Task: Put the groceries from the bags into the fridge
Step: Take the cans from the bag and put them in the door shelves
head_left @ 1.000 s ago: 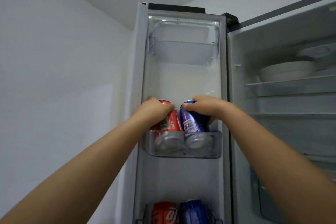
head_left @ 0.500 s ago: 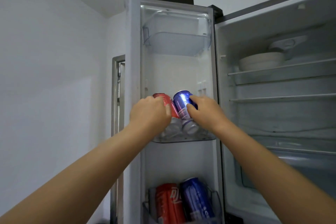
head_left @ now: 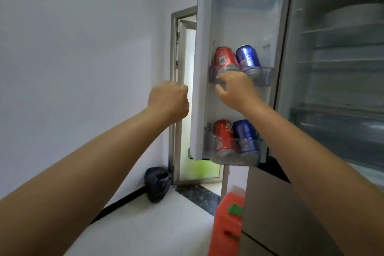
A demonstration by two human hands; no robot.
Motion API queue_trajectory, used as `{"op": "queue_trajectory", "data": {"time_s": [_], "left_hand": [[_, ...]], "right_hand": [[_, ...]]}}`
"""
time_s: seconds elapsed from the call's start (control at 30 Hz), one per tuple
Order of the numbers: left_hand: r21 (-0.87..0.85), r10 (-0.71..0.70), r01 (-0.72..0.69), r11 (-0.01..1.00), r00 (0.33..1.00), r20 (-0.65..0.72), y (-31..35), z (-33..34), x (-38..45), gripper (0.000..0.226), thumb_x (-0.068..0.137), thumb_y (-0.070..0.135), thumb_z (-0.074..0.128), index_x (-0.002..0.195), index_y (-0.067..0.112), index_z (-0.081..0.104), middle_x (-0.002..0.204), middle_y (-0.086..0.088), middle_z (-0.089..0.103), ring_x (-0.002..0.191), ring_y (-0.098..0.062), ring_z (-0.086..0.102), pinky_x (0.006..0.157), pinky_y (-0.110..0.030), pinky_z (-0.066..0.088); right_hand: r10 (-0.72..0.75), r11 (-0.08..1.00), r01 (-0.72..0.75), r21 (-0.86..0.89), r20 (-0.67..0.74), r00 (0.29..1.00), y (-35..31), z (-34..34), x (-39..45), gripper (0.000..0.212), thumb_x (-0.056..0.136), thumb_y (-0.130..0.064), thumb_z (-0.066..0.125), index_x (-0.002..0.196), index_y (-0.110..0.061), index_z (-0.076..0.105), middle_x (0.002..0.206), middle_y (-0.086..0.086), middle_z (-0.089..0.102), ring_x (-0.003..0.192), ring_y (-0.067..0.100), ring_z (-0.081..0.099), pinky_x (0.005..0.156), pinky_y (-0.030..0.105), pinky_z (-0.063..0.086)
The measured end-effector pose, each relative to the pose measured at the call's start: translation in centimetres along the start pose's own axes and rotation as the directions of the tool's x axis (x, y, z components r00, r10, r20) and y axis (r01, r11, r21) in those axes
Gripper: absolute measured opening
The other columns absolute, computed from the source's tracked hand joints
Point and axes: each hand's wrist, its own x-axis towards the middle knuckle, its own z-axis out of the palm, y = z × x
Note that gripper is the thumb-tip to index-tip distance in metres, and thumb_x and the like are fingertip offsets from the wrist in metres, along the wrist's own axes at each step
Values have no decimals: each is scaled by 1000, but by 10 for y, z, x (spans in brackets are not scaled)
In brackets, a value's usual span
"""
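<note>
At centre right of the frame we see a red can (head_left: pixel 225 59) and a blue can (head_left: pixel 248 58) leaning side by side in the clear plastic middle door shelf (head_left: pixel 267 76) of the open fridge door (head_left: pixel 202 68). Our right hand (head_left: pixel 235 88) hovers just below that shelf, fingers loosely spread, grasping nothing. Our left hand (head_left: pixel 168 101), left of the door's edge, is clenched into an empty fist. Lower down, another red can (head_left: pixel 223 137) and another blue can (head_left: pixel 245 136) fill the lower door shelf (head_left: pixel 211 149). Pale stacked plates (head_left: pixel 353 15) sit on a wire rack at upper right. On the floor: a crumpled black bag (head_left: pixel 156 184) and a boxy orange container (head_left: pixel 227 224).
</note>
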Motion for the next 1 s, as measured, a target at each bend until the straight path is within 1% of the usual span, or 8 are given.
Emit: {"op": "queue_trajectory", "data": {"time_s": [0.1,0.17,0.27,0.4,0.53,0.77,0.9,1.0], "left_hand": [[39,-98,93,995,984,149,-35,-4,-57,32,95,17,40,123,7,53,121,-12,57,114,-31,51,80,-35,42],[78,-154,141,987,964,215,-63,-8,-93,32,95,17,39,122,6,53,120,-13,57,113,-31,51,77,-34,40],[120,-253,229,966,929,271,-111,-13,-150,33,95,17,40,123,7,52,122,-14,56,114,-32,51,85,-37,43],[166,-378,340,925,852,362,-191,-6,-231,34,94,17,39,125,7,52,123,-13,57,114,-31,53,85,-36,45],[199,-466,423,884,766,443,-291,5,-316,33,95,17,41,123,7,53,121,-13,58,109,-30,56,83,-36,46],[191,-458,441,877,647,609,-463,32,-455,34,95,17,39,124,6,54,124,-13,57,114,-30,53,89,-38,46],[159,-453,485,860,583,674,-536,60,-514,33,94,15,41,121,6,57,122,-12,60,114,-30,55,89,-37,47],[156,-444,503,850,525,727,-585,94,-544,30,93,14,42,116,7,60,122,-11,61,113,-29,56,88,-35,47]], "right_hand": [[-59,994,46,104,120,991,-54,17,-33,34,90,-18,46,119,-4,59,123,16,61,115,33,53,95,38,42],[-97,981,61,184,190,977,-97,27,-53,37,91,-19,45,125,-7,55,128,13,59,120,31,50,99,38,40],[-181,951,105,292,246,952,-171,46,-82,37,91,-20,46,126,-8,54,128,13,58,121,29,49,99,38,41],[-289,914,155,376,333,898,-275,82,-122,37,91,-21,45,126,-9,54,128,12,58,121,29,49,99,38,40],[-355,871,147,468,394,848,-388,126,-158,36,92,-20,45,125,-8,55,127,12,58,120,29,50,99,37,40],[-384,836,19,548,561,734,-572,209,-219,35,92,-18,45,123,-6,56,129,12,58,120,27,51,100,35,39],[-363,859,-67,508,695,621,-639,260,-256,34,92,-18,45,121,-6,58,126,12,59,118,27,51,98,37,42],[-336,886,-105,451,783,524,-675,309,-280,36,93,-20,44,124,-7,55,131,10,56,122,25,49,102,36,39]]}}
